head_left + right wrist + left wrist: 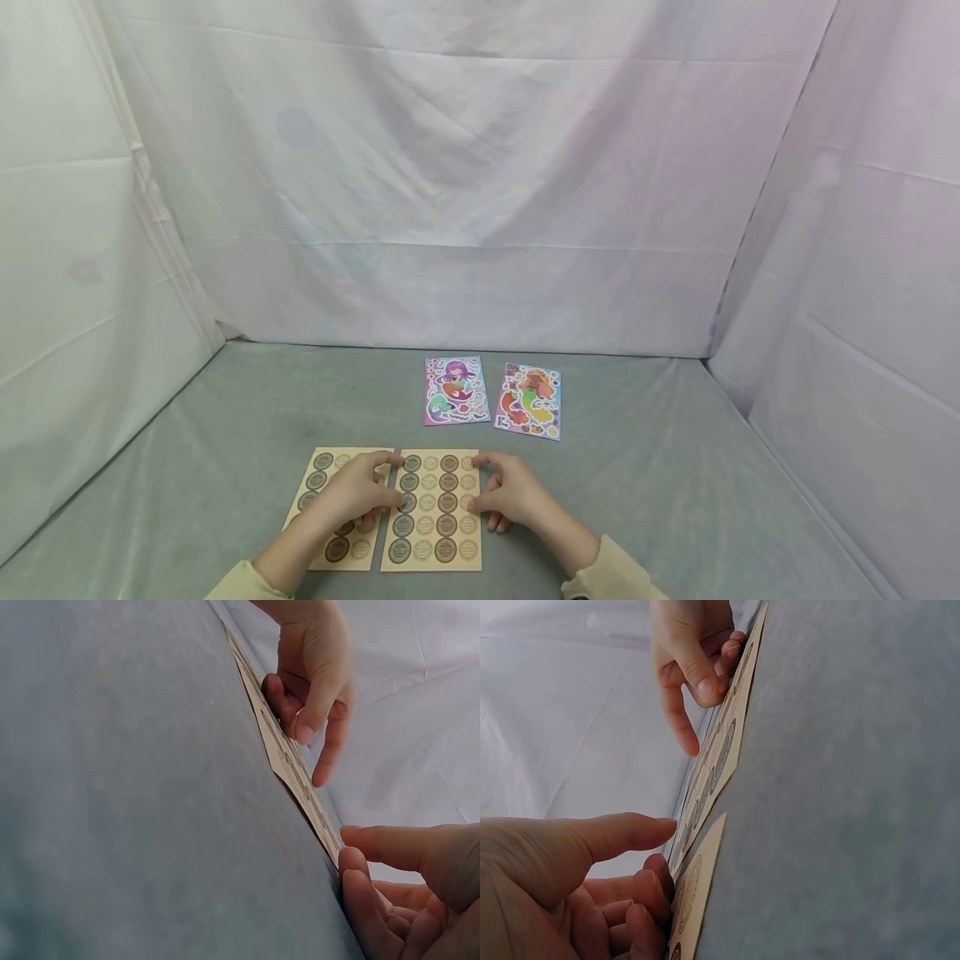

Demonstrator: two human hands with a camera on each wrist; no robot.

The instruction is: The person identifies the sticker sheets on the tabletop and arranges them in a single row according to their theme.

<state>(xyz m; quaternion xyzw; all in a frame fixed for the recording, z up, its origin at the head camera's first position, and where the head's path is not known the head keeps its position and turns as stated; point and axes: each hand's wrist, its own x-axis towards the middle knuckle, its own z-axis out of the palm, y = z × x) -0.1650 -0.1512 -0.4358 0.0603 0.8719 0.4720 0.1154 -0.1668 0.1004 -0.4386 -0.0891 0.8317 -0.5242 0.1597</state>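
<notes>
A tan sticker sheet (437, 550) with rows of round seals lies flat between the two hands. My left hand (358, 490) is at its left side, index fingertip and thumb tip right at that edge, the other fingers tucked under. At the opposite edge, my right hand (513, 496) has its index fingertip and thumb tip over the outer column of seals. A second tan sticker sheet (317, 557) lies to the left, partly hidden beneath my left hand. In the left wrist view, the two sheets (697, 896) sit flat on the grey cloth with a narrow gap.
Farther back on the grey tabletop (637, 492) lie two colourful mermaid sticker sheets, one purple-haired (457, 392) and one orange-haired (528, 402), slightly angled apart. White curtains (450, 167) enclose the back and both sides.
</notes>
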